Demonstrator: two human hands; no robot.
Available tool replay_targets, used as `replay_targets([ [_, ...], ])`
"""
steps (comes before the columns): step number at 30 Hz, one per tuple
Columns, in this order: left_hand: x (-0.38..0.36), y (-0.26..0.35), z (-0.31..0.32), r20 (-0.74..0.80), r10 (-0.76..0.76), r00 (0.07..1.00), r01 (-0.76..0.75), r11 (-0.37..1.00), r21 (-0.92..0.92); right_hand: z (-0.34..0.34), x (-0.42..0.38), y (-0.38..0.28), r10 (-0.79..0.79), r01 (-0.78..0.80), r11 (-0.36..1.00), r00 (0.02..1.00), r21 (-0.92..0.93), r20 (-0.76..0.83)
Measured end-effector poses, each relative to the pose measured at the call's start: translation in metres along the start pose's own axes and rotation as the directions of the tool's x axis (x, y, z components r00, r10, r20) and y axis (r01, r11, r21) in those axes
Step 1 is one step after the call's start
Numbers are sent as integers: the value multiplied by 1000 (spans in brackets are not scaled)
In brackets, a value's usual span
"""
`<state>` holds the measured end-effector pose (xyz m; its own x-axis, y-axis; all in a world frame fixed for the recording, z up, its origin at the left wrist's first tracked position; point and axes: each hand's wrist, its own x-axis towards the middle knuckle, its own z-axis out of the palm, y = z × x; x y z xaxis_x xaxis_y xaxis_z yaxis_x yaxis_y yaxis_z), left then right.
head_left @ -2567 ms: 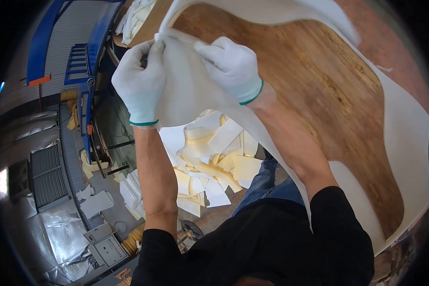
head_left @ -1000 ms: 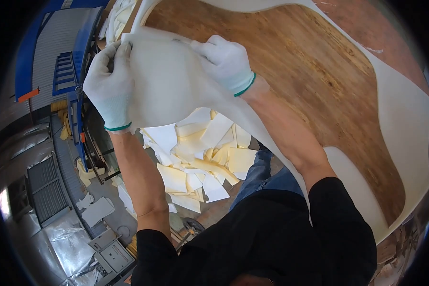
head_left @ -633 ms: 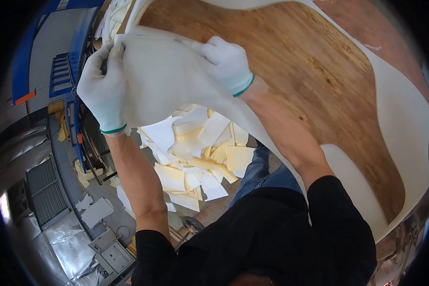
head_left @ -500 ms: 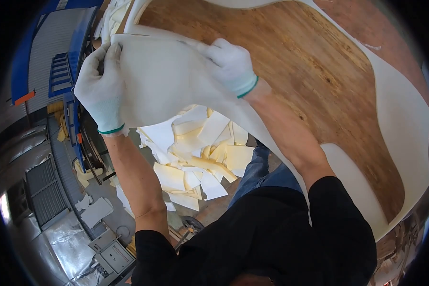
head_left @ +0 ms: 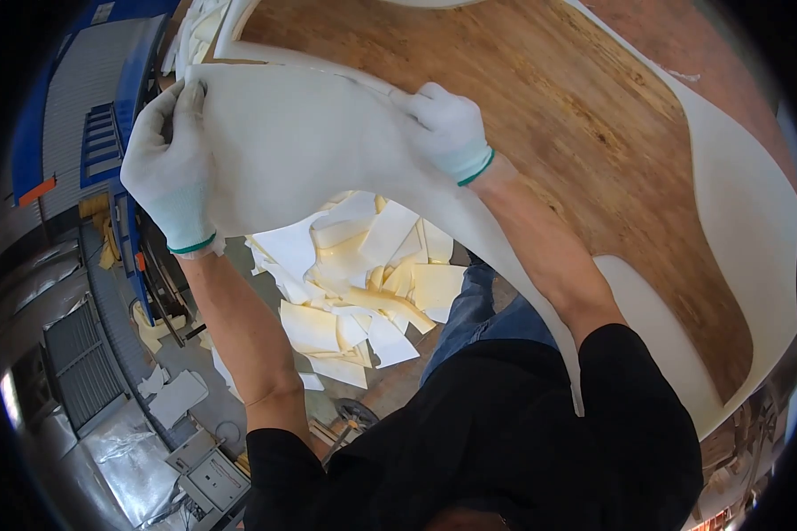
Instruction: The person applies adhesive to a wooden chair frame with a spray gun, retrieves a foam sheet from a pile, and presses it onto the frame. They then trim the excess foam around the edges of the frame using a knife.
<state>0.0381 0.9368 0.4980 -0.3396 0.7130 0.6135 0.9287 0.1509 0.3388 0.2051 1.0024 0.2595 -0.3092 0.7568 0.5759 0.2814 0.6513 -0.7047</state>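
Observation:
A white sheet (head_left: 283, 146) hangs over the near edge of a wooden board (head_left: 540, 106). My left hand (head_left: 173, 168), in a white glove with a green cuff edge, pinches the sheet's upper left corner between thumb and fingers. Further right, my right hand (head_left: 452, 133), gloved the same way, is closed on the sheet's upper edge beside the wood. White material borders the board's curved outline and runs down its right side. What lies under my right fingers is hidden.
Below the sheet, a pile of white and yellowish offcuts (head_left: 354, 283) lies on the floor. Blue metal framing (head_left: 133, 221) stands at the left. A grey box (head_left: 214, 478) is at the lower left, near a wheel (head_left: 356, 413).
My left hand has moved left and slightly down with the sheet's corner. My right hand has shifted a little right and down, along the sheet's edge.

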Motion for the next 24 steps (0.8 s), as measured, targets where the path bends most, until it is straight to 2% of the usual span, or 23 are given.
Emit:
replay_targets([
  [2,-2,0,1,1,12,1000,-12,1000,15,5,0,3,-13,13,1000,1000,1,-21],
  [4,-2,3,2,-9,-50,999,50,999,2,10,9,0,-19,19,1000,999,4,-50],
  [7,0,3,-1,-2,-19,1000,19,1000,23,14,18,-3,-23,23,999,1000,36,-5],
  [11,2,-3,-5,4,16,1000,-17,1000,15,-1,-5,9,-11,11,1000,999,-16,32],
  [16,-2,7,-1,-8,-92,996,92,996,-19,8,0,7,22,-21,1000,999,-17,41],
  [22,3,-5,-6,-7,-15,1000,16,999,46,5,-5,13,18,-18,1000,997,-6,73],
  [24,4,-7,-7,-14,-13,1000,13,999,39,-6,-16,16,36,-31,998,996,-54,84],
])
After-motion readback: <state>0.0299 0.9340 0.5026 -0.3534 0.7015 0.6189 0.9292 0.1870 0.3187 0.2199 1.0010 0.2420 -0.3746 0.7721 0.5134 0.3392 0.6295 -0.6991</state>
